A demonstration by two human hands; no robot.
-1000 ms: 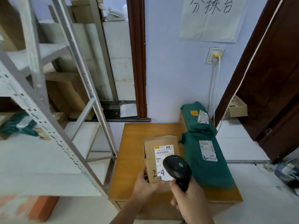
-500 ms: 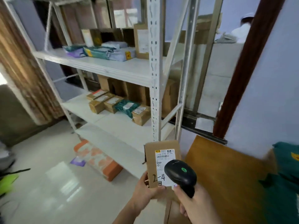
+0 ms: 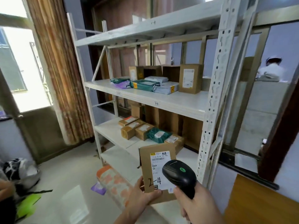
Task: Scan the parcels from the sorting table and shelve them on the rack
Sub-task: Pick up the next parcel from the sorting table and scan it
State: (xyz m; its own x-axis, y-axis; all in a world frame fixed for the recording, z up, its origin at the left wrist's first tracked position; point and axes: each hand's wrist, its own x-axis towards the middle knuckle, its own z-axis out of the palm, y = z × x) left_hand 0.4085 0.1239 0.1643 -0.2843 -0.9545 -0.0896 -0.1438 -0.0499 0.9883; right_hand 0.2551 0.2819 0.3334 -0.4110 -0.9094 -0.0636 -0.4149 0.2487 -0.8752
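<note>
At the far left, daylight comes through a window [image 3: 17, 62] beside a brown ribbed curtain [image 3: 59, 75], and a black-and-white bag [image 3: 19, 172] lies on the pale tiled floor [image 3: 68, 183] with a bright green item [image 3: 27, 206] just beside it. An orange-and-white patterned flat package [image 3: 111, 181] rests on the floor at the foot of the white metal rack [image 3: 212, 101].

The rack's middle shelf carries green, purple and grey mailer bags [image 3: 144, 84] with upright brown cardboard boxes behind them, one tall labelled box [image 3: 190, 78] standing at their right. The shelf below holds small taped brown boxes [image 3: 135, 130] and a green mailer [image 3: 157, 135], with larger cartons behind.

In front of the rack, the left hand [image 3: 142, 198] holds a small brown cardboard parcel [image 3: 155, 168] upright from below, thumb curled over its lower front edge; its white label reads "2-4" in black marker. The right hand [image 3: 195, 206] has its grip wrapped round the handle of a black handheld barcode scanner [image 3: 179, 175] with a green button, whose head sits just in front of the parcel's label.

At lower right, a corner of the orange-brown wooden table [image 3: 262, 206] shows. Behind the glass at upper right a person in white [image 3: 270, 70] is seen from the back.
</note>
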